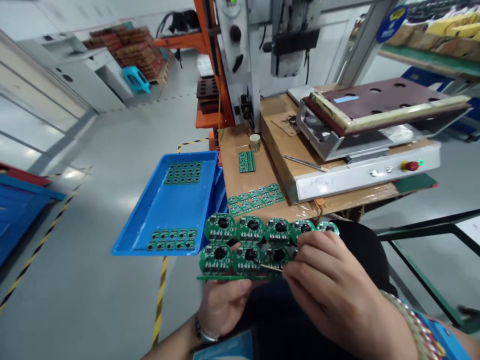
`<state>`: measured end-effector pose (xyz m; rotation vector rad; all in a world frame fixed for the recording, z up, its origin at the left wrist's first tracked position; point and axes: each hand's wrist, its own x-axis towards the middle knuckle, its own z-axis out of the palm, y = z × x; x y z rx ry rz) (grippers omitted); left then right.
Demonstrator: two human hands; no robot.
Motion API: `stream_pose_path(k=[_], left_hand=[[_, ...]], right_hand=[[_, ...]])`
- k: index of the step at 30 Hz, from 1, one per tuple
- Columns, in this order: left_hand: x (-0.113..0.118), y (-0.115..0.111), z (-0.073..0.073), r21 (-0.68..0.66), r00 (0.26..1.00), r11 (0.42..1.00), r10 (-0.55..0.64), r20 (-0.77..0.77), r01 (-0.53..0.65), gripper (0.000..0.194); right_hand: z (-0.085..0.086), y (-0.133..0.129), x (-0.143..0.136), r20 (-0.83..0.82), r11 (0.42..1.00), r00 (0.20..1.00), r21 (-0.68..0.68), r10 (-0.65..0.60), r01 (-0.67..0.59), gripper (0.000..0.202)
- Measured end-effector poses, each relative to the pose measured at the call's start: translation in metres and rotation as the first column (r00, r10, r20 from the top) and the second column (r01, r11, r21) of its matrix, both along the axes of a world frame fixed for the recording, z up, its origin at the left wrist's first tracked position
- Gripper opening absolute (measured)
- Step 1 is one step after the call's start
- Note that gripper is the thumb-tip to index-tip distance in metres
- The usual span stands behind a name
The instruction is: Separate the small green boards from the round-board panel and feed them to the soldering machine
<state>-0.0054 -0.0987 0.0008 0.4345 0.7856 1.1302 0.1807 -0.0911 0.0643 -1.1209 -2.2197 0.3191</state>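
Observation:
A green circuit board panel (221, 235) with two rows of round boards, most showing a black blob, is held tilted above my lap. Gripping its lower edge, my left hand (225, 306) has the thumb in front and the fingers hidden behind. My right hand (333, 285) pinches a thin wooden stick like a toothpick (273, 268), its tip at the lower row near a black blob. The back of that hand covers the panel's right end. Just beyond, another panel of round boards (257, 199) lies on the workbench (234, 142).
A blue tray (140, 210) at left holds two groups of small boards. On the bench are a smaller green panel (246, 162), a small round container (255, 142) and tweezers (304, 163). The press machine (369, 172) with a brown plate stands at right.

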Motion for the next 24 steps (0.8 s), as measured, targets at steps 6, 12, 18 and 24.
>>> stream_pose_path(k=[6,12,18,24], left_hand=[[0.000,-0.002,0.000,0.003,0.999,1.000,-0.001,0.054,0.001,0.045],[-0.002,-0.003,-0.002,0.014,0.994,0.999,-0.052,0.092,0.051,0.046],[0.001,-0.003,0.006,-0.024,0.997,0.999,-0.019,0.077,0.021,0.045],[0.003,-0.004,0.008,-0.022,0.996,0.999,-0.033,0.085,0.035,0.044]], right_hand=[[0.010,0.009,0.006,-0.065,1.000,0.998,0.019,-0.010,0.011,0.011],[0.017,0.023,0.012,-0.007,0.996,0.999,0.071,-0.048,0.048,0.011],[0.017,0.025,0.010,0.019,0.996,0.999,0.081,-0.037,0.035,0.011],[0.017,0.025,0.007,0.018,0.994,0.999,0.103,-0.027,0.025,0.011]])
